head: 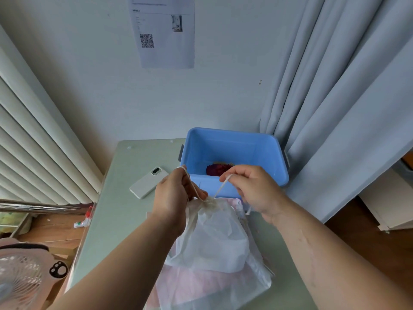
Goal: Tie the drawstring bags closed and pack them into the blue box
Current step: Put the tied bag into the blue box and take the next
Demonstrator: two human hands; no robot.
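Over the green table point(107, 220), just before the blue box point(234, 151), both hands draw a white drawstring bag point(212, 240) shut.
Left hand point(173, 198) and right hand point(252, 189) each pinch a cord point(220, 189) end; the thin fabric looks soft and light, best held at its gathered neck.

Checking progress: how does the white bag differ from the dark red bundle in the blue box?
The white bag stands outside the blue box, nearer the camera; the dark red bundle lies inside it. The white bag's cord is pinched by the left hand and right hand; the bundle is untouched.
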